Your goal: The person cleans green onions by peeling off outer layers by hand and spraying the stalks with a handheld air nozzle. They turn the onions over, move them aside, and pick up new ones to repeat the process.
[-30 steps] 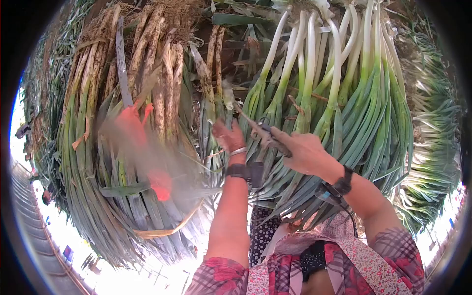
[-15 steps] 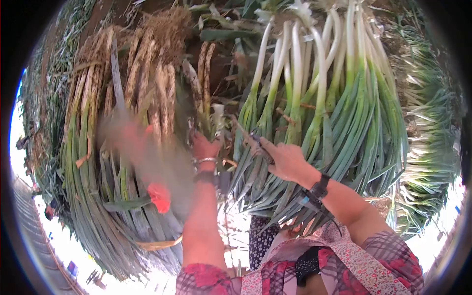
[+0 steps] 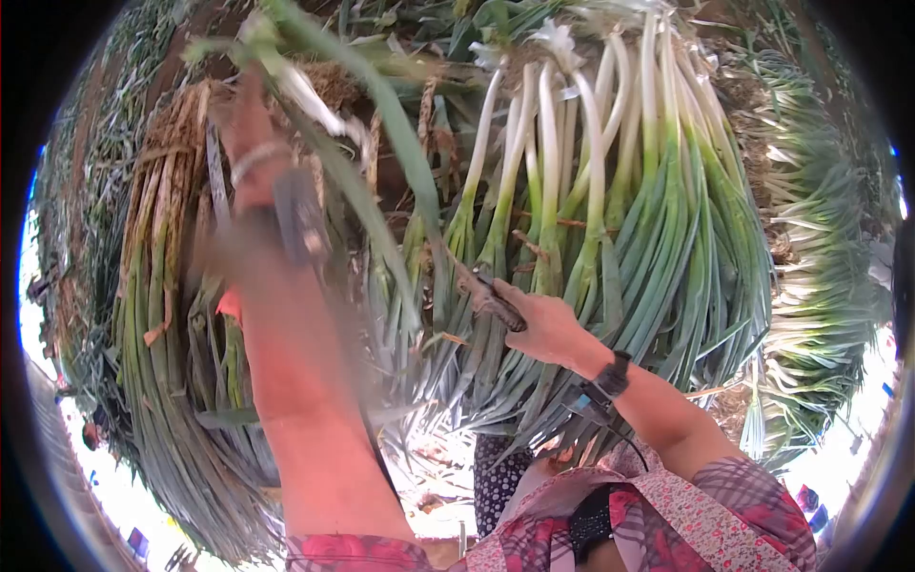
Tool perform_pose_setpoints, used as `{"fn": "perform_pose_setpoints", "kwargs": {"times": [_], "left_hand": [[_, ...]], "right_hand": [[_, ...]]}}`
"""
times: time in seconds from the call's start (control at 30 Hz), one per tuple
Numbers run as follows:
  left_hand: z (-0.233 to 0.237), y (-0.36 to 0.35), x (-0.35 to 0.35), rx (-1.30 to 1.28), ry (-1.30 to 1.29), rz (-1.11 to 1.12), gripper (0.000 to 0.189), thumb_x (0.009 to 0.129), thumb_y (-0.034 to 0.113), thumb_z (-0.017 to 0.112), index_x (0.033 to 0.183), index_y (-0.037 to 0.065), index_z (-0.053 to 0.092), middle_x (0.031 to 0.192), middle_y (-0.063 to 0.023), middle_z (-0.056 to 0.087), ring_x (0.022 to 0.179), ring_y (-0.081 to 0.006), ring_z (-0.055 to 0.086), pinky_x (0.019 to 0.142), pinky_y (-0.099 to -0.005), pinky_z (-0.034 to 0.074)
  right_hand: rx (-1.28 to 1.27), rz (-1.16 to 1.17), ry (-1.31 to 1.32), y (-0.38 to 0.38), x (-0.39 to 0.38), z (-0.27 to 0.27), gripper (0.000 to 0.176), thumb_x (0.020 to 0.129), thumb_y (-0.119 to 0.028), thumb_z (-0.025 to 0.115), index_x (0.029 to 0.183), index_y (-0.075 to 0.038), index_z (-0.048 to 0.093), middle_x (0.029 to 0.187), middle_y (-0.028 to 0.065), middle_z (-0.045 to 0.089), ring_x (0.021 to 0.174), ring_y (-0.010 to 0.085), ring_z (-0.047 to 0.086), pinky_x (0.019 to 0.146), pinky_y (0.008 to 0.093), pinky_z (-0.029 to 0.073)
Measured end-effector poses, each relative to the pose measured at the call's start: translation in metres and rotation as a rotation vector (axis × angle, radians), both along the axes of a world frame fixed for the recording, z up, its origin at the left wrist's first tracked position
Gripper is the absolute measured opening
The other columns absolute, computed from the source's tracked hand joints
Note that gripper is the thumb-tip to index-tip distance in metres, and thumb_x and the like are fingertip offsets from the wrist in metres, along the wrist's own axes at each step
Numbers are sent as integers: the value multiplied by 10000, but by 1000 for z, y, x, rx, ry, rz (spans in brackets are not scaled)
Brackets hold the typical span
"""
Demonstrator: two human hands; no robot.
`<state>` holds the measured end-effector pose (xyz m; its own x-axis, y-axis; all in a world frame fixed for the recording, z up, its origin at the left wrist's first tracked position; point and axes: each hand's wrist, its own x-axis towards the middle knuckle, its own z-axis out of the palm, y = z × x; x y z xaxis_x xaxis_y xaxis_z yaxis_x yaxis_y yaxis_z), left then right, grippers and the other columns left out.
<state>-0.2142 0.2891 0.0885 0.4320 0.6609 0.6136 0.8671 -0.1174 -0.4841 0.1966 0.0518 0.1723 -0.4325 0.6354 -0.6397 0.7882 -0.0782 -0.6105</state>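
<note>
My left arm stretches to the upper left, with my left hand [image 3: 246, 110] blurred over the root ends of the brown, dirty onion bunch [image 3: 157, 229]. Long green onion leaves [image 3: 386, 105] with a white base trail from its closed fingers, which are partly hidden. Lower in the middle, my right hand [image 3: 548, 329] is wrapped around a slim, dirt-caked tool [image 3: 491, 300] with a dark handle. Its thin end points up and left, and its exact kind is unclear. Beside that hand lie cleaned green onions [image 3: 658, 205], white stems toward the top.
A long row of green onions [image 3: 824, 257] runs down the right side. More onion greens [image 3: 86, 257] cover the far left. Behind my left forearm shows a bit of something red [image 3: 229, 303]. Loose leaves and soil lie between the bunches.
My left hand has swung from the middle to the upper left, carrying onion leaves. My right hand stays almost in place with the tool. The view has shifted slightly.
</note>
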Motion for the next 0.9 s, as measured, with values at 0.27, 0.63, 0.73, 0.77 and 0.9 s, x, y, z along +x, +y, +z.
{"fn": "perform_pose_setpoints", "kwargs": {"times": [0.27,0.63,0.73,0.77,0.9], "left_hand": [[-86,-190,154,-1297,-993,783,383,722,248,655,1015,6,604,947,-233,638,902,-412,606,809,-504,466],[-121,-246,189,-726,-1394,762,489,776,162,648,1216,72,457,1076,-217,576,986,-420,547,833,-485,431],[-135,-249,189,-660,-1119,736,486,760,193,673,1201,118,482,1156,-167,517,1074,-383,485,881,-487,392],[-138,-249,191,-655,-884,746,494,750,238,694,1193,144,497,1218,-141,472,1142,-358,437,914,-492,362],[-90,-223,203,-893,-762,835,435,698,246,748,1098,167,599,1115,-107,471,1096,-318,446,897,-502,350]], "right_hand": [[-17,144,-93,-3,-11,11,700,711,-232,588,1365,-119,367,865,197,602,758,364,599,669,454,473],[107,153,-110,11,-29,-31,677,730,-188,581,1365,-89,369,797,190,613,742,365,608,650,454,474],[225,100,-95,27,-31,-45,711,704,-184,597,1370,-93,363,793,193,611,759,369,603,670,453,472],[254,99,-122,33,-32,-47,736,679,-182,613,1370,-101,371,781,183,606,747,374,598,674,455,467],[319,100,-177,60,-39,-54,759,656,-178,627,1370,-106,380,781,179,606,730,382,592,688,460,458]]}}
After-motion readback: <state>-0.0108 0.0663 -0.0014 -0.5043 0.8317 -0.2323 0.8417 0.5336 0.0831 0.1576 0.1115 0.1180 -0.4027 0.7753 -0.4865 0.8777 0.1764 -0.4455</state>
